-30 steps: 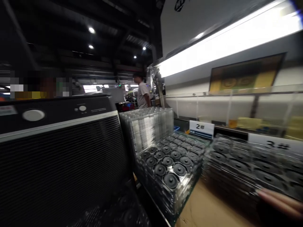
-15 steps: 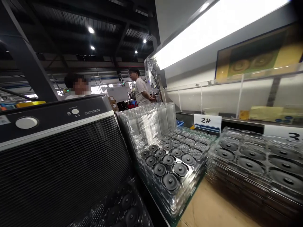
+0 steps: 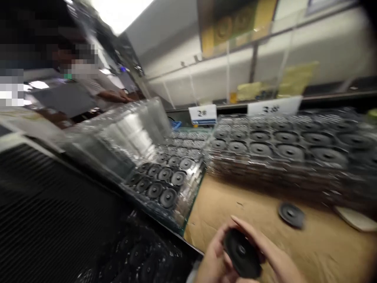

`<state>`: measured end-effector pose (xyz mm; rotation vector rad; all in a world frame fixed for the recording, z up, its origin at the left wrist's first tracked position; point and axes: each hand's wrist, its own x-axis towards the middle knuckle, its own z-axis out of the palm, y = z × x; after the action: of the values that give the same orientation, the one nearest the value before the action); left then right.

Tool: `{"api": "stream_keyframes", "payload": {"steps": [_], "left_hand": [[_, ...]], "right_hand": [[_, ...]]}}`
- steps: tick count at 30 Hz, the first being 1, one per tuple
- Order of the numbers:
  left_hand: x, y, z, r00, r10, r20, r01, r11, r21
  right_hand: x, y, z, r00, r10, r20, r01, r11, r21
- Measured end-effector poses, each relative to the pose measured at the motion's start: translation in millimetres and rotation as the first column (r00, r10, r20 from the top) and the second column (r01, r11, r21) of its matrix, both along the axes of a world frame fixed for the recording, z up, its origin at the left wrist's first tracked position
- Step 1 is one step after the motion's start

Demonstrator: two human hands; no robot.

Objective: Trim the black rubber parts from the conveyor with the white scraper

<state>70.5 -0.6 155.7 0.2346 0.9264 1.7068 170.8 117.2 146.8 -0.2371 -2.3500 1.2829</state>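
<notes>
Low in the head view, both my hands grip a black oval-looking disc (image 3: 242,253) with a small raised hub at its centre. My left hand (image 3: 213,255) curls around its left edge, and my right hand (image 3: 272,249) wraps the right side. The lower fingers are partly cut off by the frame. Another black disc (image 3: 291,215) lies on the tan work surface (image 3: 250,200) to the right of my hands. Beyond them, a clear plastic tray (image 3: 188,151) holds several similar discs. Motion blurs much of the picture.
More stacked trays of discs (image 3: 282,173) stand behind the work surface, below the "2#" card (image 3: 202,114) and the "3#" card (image 3: 275,108). A pale flat object (image 3: 356,219) lies far right. A black ribbed machine (image 3: 53,212) stands left; a person (image 3: 97,84) stands beyond it.
The view has turned right and down. My hands with the black disc, the loose disc and more of the work surface now show; neither hand was visible before.
</notes>
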Motion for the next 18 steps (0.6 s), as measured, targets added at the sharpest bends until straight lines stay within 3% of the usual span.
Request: {"api": "stream_keyframes", "payload": {"steps": [7, 11, 15, 18], "left_hand": [[-8.8, -9.6, -4.4, 0.979, -0.146, 0.141, 0.142, 0.989, 0.036], [-9.3, -9.0, -11.7, 0.968, -0.165, 0.188, 0.155, 0.986, 0.069], [-10.1, -3.7, -7.3, 0.959, -0.195, 0.204, 0.166, 0.975, 0.149], [-12.0, -0.9, -5.0, 0.964, -0.166, 0.206, 0.132, 0.977, 0.171]], "right_hand": [[7.5, -25.1, 13.9, 0.992, -0.127, 0.009, 0.127, 0.985, -0.119], [11.0, -23.3, 19.5, 0.995, -0.099, -0.010, 0.098, 0.993, -0.061], [11.6, -16.0, 20.6, 0.999, -0.035, 0.008, 0.035, 0.999, -0.038], [8.0, 2.4, 21.2, 0.993, -0.110, -0.049, 0.112, 0.992, 0.056]]}}
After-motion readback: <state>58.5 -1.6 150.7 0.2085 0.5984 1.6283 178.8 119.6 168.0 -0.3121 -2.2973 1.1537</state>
